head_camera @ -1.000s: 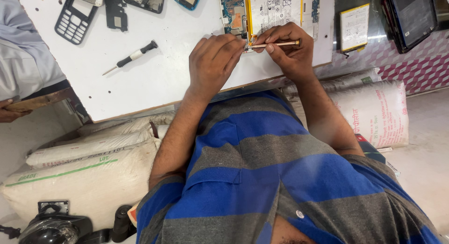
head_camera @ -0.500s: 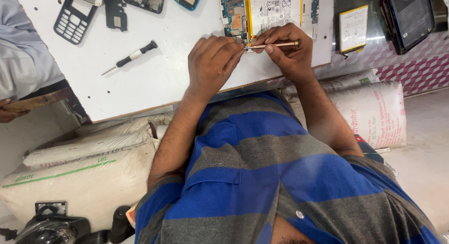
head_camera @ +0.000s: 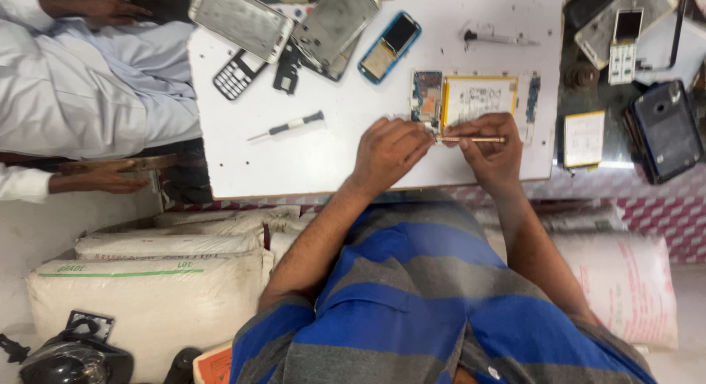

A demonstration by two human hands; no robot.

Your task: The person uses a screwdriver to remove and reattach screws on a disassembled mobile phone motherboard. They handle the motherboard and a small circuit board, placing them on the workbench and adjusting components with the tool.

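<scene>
An opened phone (head_camera: 471,98) with a yellow-edged battery and a bare circuit board lies on the white work board (head_camera: 316,156). My right hand (head_camera: 491,150) grips a thin wooden stick (head_camera: 474,140) held level at the phone's near edge. My left hand (head_camera: 390,152) rests beside it, fingertips pinched at the stick's left tip by the circuit board; whether they hold a small part is hidden.
A small screwdriver (head_camera: 288,125), a keypad (head_camera: 237,76), metal phone frames (head_camera: 243,19), a blue phone (head_camera: 390,45) and a pen tool (head_camera: 496,38) lie on the board. More phone parts (head_camera: 665,126) sit at right. Another person in white (head_camera: 81,97) sits at left. White sacks (head_camera: 147,281) lie below.
Both hands stay on the stick at the phone's edge. The view has shifted, with the board and hands lower in the picture.
</scene>
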